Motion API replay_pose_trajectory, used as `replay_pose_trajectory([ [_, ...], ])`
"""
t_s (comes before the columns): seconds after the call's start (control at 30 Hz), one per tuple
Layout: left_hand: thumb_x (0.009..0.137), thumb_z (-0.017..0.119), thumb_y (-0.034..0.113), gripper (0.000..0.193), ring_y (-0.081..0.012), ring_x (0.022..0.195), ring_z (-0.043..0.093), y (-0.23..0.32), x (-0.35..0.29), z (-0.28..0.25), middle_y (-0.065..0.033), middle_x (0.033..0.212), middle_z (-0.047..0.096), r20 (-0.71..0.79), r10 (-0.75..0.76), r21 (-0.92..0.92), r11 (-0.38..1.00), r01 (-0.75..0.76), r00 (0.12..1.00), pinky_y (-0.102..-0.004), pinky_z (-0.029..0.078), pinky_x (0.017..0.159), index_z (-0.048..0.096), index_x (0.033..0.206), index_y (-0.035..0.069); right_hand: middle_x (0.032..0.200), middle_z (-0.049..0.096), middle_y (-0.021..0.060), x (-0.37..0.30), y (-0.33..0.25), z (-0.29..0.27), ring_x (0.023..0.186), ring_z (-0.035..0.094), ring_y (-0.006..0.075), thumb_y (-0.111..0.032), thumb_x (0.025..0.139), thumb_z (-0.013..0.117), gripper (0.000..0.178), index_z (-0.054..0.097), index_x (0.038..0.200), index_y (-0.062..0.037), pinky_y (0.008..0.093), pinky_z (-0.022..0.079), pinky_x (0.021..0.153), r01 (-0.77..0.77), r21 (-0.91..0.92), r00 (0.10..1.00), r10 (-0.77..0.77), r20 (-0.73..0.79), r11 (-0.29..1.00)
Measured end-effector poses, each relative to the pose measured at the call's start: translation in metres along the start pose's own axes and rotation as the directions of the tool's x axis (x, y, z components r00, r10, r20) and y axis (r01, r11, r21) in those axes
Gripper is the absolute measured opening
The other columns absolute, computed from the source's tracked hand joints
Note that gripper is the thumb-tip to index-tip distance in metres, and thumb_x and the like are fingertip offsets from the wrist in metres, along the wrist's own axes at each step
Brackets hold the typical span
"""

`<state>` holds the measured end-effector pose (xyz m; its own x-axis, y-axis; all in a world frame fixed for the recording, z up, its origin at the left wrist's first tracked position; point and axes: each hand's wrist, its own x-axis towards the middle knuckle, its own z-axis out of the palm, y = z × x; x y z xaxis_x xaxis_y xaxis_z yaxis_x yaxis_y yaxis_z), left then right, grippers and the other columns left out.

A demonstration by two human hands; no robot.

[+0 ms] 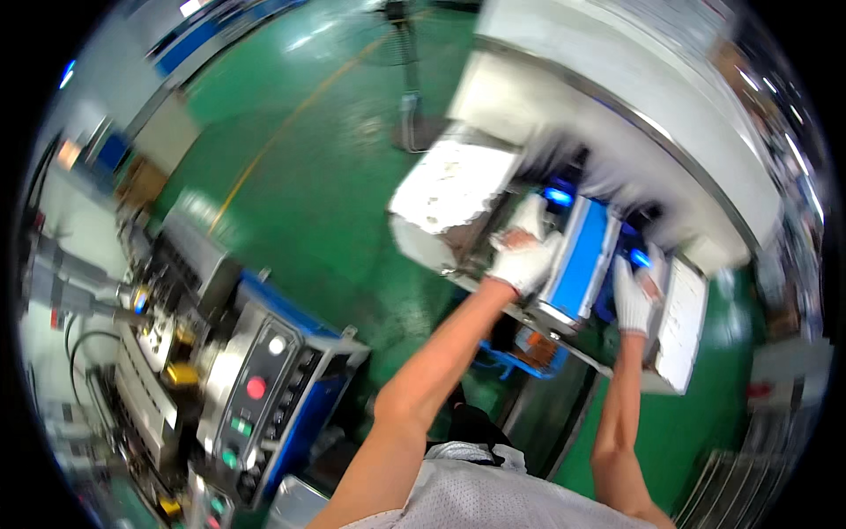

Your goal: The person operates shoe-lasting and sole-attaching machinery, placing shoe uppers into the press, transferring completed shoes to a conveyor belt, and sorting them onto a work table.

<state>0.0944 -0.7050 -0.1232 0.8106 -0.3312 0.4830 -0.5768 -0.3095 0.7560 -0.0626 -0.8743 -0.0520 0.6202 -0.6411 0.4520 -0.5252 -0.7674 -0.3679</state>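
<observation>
My left hand [526,257], in a white knit glove, reaches over the left bay of a pale machine [599,115]. Its fingers point forward, with the thumb apart, close to a dark piece with a glowing blue spot [558,196]. Over the right bay is my right hand [636,295], gloved alike, beside a second dark piece with a blue glow [640,257]. Blur hides the right fingertips, and I cannot tell whether they touch the piece. Between the hands runs a bright blue panel [582,256] in a metal frame. Dark, fuzzy blurred shapes [573,163] lie behind the glowing spots.
White side covers [454,189] flank the bays. Beneath the machine sits a blue crate [538,353] with brownish contents. At left stands another machine with a button panel [256,388]. A fan on a stand [410,88] rises from the green floor [326,194]. Metal racks [740,485] are at lower right.
</observation>
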Motion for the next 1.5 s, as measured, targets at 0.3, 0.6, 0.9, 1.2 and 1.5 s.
replay_pose_trajectory([
  [0.3,0.095,0.056,0.039,0.057,-0.0387,0.131,0.057,-0.074,-0.434,-0.268,-0.0238,0.143,0.058,0.182,-0.879,0.354,0.476,0.805,0.441,-0.0495,0.044,0.112,0.055,0.143,0.008,0.14,0.061,0.0197,-0.252,-0.143,0.123,0.127,0.062,0.0281,-0.014,0.096,0.069,0.055,0.051,0.144,0.0035,0.0394,0.05,0.106,-0.241,0.532,0.051,-0.537,0.842,0.811],
  [0.6,0.093,0.065,0.029,0.039,-0.0373,0.12,0.063,0.137,-0.928,-0.438,-0.0165,0.125,0.067,-0.781,-0.227,-0.547,-0.2,0.813,-0.581,-0.0564,0.047,0.102,0.063,0.127,0.011,0.121,0.07,0.0158,-0.424,-0.226,0.142,0.093,0.07,0.0232,-0.03,0.091,0.072,0.057,0.06,0.136,0.0024,0.0361,0.057,0.076,0.392,0.56,-0.275,-0.488,0.828,0.73],
  [0.9,0.082,0.081,0.025,0.063,-0.0414,0.127,0.053,0.193,-1.068,-0.497,-0.018,0.14,0.054,-0.877,0.011,-0.456,-0.328,0.827,-0.479,-0.055,0.045,0.104,0.054,0.137,0.009,0.127,0.069,0.0188,-0.494,-0.286,0.103,0.103,0.071,0.0259,-0.027,0.087,0.078,0.058,0.063,0.134,0.0026,0.0403,0.061,0.085,0.733,0.516,-0.369,-0.377,0.849,0.444],
  [1.2,0.079,0.079,0.038,0.054,-0.0358,0.099,0.069,0.172,-1.119,-0.477,-0.0189,0.111,0.066,-0.798,-0.162,-0.452,-0.477,0.754,-0.581,-0.0519,0.054,0.077,0.055,0.12,0.012,0.132,0.069,0.0169,-0.623,-0.347,0.028,0.124,0.064,0.0289,-0.038,0.089,0.071,0.059,0.063,0.135,-0.0019,0.0384,0.049,0.106,0.705,0.709,-0.644,-0.408,0.647,0.011],
  [1.5,0.073,0.085,0.023,0.054,-0.023,0.095,0.066,0.197,-0.838,-0.465,-0.0112,0.107,0.067,-0.532,-0.495,-0.824,0.113,0.556,-0.688,-0.0398,0.053,0.086,0.062,0.117,0.002,0.13,0.07,0.0126,-0.7,-0.386,-0.036,0.124,0.064,0.0296,-0.051,0.098,0.061,0.055,0.068,0.132,-0.0092,0.0371,0.048,0.107,0.413,0.904,-0.872,-0.238,0.428,0.115],
])
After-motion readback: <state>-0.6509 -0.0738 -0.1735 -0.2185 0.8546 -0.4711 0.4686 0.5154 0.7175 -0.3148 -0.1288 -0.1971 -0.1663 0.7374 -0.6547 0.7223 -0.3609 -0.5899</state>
